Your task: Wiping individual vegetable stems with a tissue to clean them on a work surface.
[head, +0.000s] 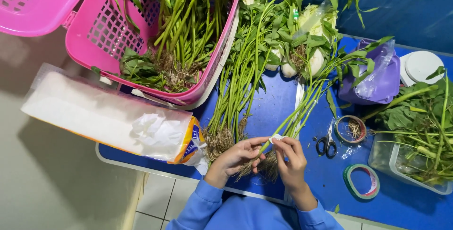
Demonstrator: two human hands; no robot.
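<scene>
- Green stalks with pale roots: I am watching a small bundle of greens being gathered at the root end on the blue table, just in front of the person.
- Left hand is curling under the bundle near the roots, fingers closed around the stems.
- Right hand is pinching a strip of white tape against the stems, thumb and forefinger pressed together.
- Judging the step: binding is under way, the tape only starting on the stalks.
- The next move is calling for a firm grip on the stems while the tape is going round.
- Scissors and tape rolls are lying just beside the right hand; a pink basket of greens is sitting further off.
</scene>
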